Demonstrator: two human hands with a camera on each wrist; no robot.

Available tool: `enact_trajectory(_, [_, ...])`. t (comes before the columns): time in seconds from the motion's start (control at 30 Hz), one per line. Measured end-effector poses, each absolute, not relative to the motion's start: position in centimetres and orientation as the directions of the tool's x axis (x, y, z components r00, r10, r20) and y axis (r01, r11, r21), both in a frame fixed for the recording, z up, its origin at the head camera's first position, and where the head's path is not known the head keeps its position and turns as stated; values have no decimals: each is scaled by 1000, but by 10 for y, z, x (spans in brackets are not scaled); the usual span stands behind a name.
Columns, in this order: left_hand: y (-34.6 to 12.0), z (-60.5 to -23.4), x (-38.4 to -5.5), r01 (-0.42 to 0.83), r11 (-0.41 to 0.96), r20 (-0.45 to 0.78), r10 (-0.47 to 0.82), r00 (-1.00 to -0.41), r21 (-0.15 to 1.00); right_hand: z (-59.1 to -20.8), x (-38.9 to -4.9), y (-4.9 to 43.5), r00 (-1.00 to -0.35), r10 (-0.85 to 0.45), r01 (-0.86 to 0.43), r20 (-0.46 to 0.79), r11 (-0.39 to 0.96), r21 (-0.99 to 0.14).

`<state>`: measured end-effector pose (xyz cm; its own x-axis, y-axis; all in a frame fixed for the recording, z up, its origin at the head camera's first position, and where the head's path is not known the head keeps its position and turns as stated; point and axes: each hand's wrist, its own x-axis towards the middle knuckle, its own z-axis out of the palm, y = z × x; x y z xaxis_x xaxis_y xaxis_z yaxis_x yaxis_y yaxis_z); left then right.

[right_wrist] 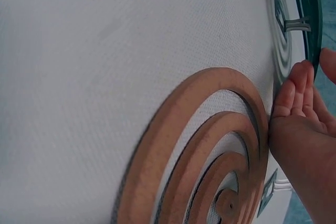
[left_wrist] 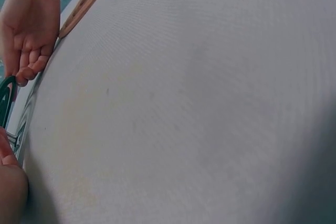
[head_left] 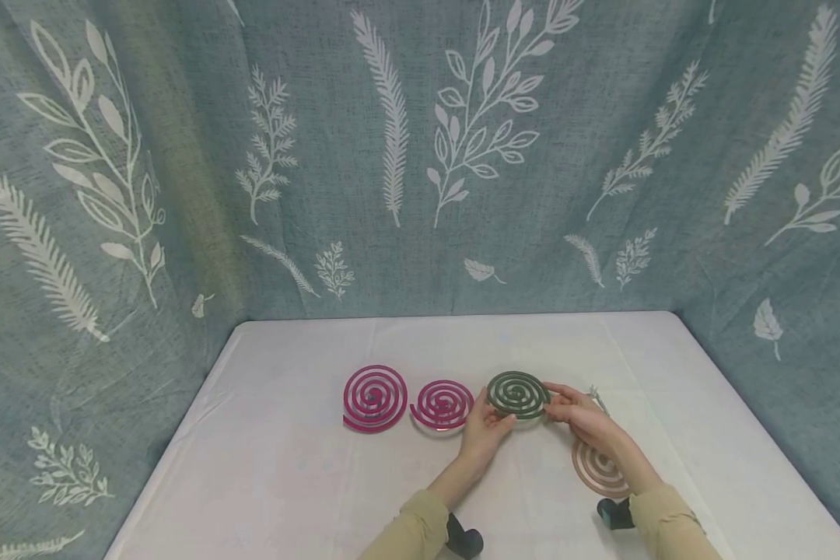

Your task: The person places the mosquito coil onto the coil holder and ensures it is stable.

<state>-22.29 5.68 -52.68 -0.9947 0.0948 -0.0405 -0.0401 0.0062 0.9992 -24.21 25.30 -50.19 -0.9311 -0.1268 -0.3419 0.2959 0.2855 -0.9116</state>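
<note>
A dark green mosquito coil (head_left: pixel 516 394) is held level just above the table by both hands. My left hand (head_left: pixel 485 432) grips its left edge, while my right hand (head_left: pixel 582 416) pinches the right edge between thumb and fingers. Under the coil's middle, in the right wrist view, shows a small metal stand (right_wrist: pixel 297 25). A brown coil (right_wrist: pixel 197 145) lies flat on the table beneath my right forearm, partly covered by it in the head view. Beside my right hand lies another metal stand (head_left: pixel 598 399).
Left of my left hand sits a magenta coil (head_left: pixel 443 404), raised on something, its near edge off the cloth. Farther left is a second magenta coil (head_left: pixel 374 398). White cloth covers the table (head_left: pixel 273 467); a leaf-patterned curtain (head_left: pixel 420 155) hangs behind and at both sides.
</note>
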Motion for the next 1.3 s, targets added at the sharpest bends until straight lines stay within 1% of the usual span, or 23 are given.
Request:
enact_trajectory(0.5, [57, -529, -224, -41, 30, -44, 98, -994, 999, -502, -243, 254, -933, -146, 280, -328, 274, -920])
enact_trajectory(0.93, [57, -529, -223, -47, -7, -46, 105, -993, 999, -502, -242, 253, -935, -133, 282, -329, 285, -916])
enact_trajectory(1.3, [56, -530, -225, -61, -13, -60, 102, -993, 998, -506, -243, 255, -935, -134, 288, -329, 257, -923])
